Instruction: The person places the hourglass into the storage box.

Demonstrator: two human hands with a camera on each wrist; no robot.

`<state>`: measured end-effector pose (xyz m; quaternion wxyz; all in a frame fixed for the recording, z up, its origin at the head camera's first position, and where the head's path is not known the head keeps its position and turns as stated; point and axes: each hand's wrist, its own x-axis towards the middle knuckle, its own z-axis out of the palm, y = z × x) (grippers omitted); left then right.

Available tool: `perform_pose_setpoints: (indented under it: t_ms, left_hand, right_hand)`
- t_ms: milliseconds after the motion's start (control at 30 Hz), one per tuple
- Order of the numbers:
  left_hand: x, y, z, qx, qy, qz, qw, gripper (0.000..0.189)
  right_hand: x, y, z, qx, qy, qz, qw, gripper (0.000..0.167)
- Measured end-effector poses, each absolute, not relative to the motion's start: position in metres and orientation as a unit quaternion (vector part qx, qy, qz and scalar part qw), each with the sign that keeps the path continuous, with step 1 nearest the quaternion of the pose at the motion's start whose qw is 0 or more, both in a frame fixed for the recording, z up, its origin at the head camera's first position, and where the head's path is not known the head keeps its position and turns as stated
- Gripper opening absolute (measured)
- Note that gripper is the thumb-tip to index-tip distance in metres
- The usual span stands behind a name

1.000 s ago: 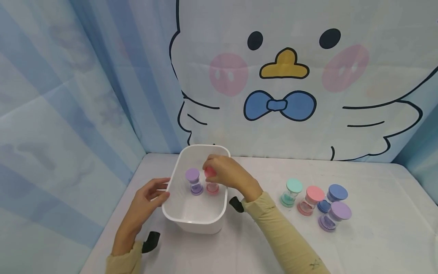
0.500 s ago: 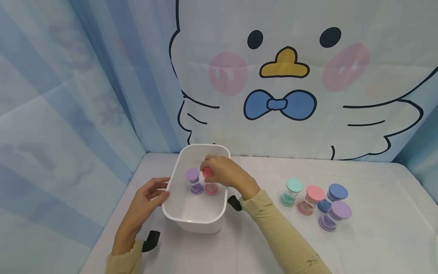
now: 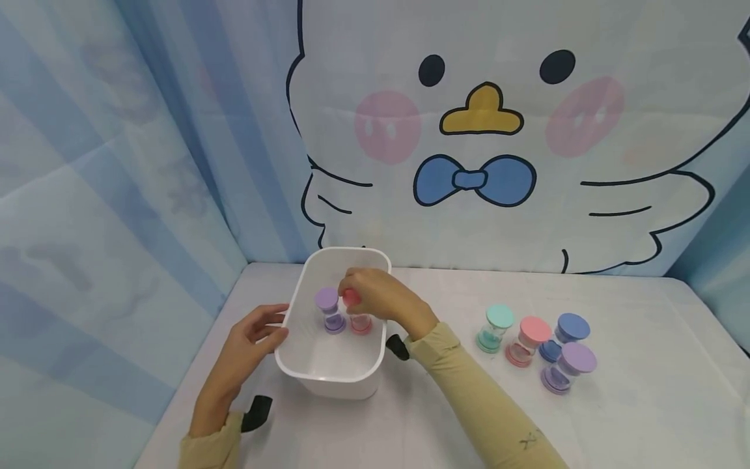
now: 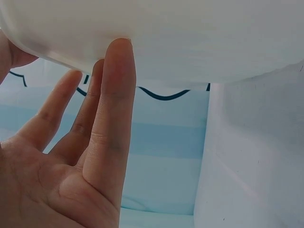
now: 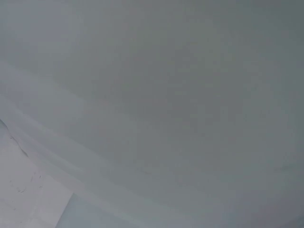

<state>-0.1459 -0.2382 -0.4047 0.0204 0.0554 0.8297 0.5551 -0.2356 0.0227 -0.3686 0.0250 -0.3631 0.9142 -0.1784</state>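
A white plastic bin [image 3: 328, 371] stands at the left of the table in the head view. My right hand [image 3: 383, 296] reaches over its right side and holds a pink hourglass [image 3: 361, 324] by its top cap. Just left of it, inside the bin, a purple hourglass [image 3: 327, 300] stands upright. My left hand [image 3: 249, 342] steadies the bin from the left, fingertips at the outer wall and thumb close to the rim. In the left wrist view, the straight fingers [image 4: 116, 95] touch the bin's pale side. The bin's wall [image 5: 166, 95] fills the right wrist view, hiding the hand there.
On the right of the white table [image 3: 445, 423] stand a mint hourglass [image 3: 499, 317], a second pink hourglass [image 3: 534, 332], a blue hourglass [image 3: 573, 327] and another purple hourglass [image 3: 577, 358], grouped closely. A patterned curtain [image 3: 469, 228] hangs right behind the bin.
My right hand has shifted slightly left inside the bin, bringing the pink hourglass's top nearer to the purple one. The left hand keeps its place at the bin.
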Motion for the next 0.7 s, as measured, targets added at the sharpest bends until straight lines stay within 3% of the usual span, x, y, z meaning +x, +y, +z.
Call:
perform_pose_setpoints:
  t_ms: [500,700]
  left_hand:
    - [-0.145,-0.237,-0.404,0.048,0.839,0.542,0.015,0.046]
    - [-0.144,-0.237,-0.404,0.056,0.839,0.542,0.014,0.047]
  right_hand:
    - [-0.234,0.029,-0.367,-0.367,0.901,-0.226,0.044,0.03]
    - [-0.232,0.043,-0.365,-0.38,0.885,-0.268,-0.02,0.028]
